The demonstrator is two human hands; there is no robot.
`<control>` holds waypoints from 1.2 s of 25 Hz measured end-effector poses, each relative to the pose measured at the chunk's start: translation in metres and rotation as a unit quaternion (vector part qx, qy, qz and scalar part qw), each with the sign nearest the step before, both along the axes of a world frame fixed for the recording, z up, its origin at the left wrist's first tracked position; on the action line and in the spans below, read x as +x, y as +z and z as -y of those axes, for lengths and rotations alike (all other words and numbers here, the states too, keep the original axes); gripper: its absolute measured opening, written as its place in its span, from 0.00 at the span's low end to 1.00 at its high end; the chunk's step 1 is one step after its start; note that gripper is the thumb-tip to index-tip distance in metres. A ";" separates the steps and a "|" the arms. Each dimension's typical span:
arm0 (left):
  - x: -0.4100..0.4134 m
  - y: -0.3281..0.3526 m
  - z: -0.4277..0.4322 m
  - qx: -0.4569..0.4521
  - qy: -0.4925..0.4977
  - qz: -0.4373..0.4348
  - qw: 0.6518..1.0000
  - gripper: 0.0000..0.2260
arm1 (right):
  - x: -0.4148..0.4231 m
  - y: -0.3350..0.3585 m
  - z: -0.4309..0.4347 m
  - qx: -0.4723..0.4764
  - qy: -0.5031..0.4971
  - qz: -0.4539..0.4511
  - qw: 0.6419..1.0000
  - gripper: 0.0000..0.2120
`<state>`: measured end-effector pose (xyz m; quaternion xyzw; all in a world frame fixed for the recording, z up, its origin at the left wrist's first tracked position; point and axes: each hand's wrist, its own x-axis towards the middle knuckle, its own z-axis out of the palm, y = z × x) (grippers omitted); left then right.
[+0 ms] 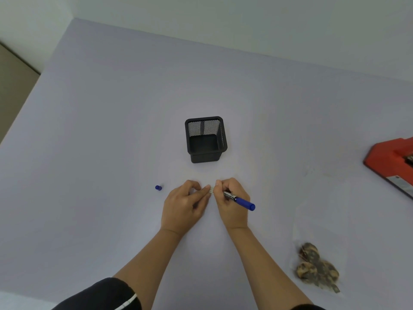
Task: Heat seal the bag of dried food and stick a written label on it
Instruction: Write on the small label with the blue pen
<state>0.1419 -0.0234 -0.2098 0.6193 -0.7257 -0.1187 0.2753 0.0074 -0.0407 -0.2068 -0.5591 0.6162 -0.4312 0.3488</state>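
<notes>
My right hand [230, 202] grips a blue marker [240, 200], its tip down on a small white label [211, 189] on the table. My left hand [185, 203] rests beside it, fingertips pressing the label's left edge. The marker's blue cap [158, 187] lies apart on the table to the left. A clear plastic bag [317, 238] with brown dried food [317, 268] in its lower part lies flat at the lower right. The orange heat sealer [393, 164] sits at the right edge, partly cut off.
A black mesh pen holder [205, 139], empty, stands just beyond my hands at the table's middle. The pale lilac table [111, 130] ends at a white wall behind and drops off at the left edge.
</notes>
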 end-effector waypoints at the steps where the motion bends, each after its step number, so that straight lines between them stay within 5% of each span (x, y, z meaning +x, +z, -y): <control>1: 0.000 0.000 0.000 0.000 -0.001 0.000 1.000 0.09 | 0.000 0.000 0.000 0.000 -0.002 0.000 1.000 0.17; 30: 0.000 -0.001 0.000 -0.014 0.004 0.000 1.000 0.08 | 0.000 0.004 0.000 -0.021 -0.012 0.018 1.000 0.16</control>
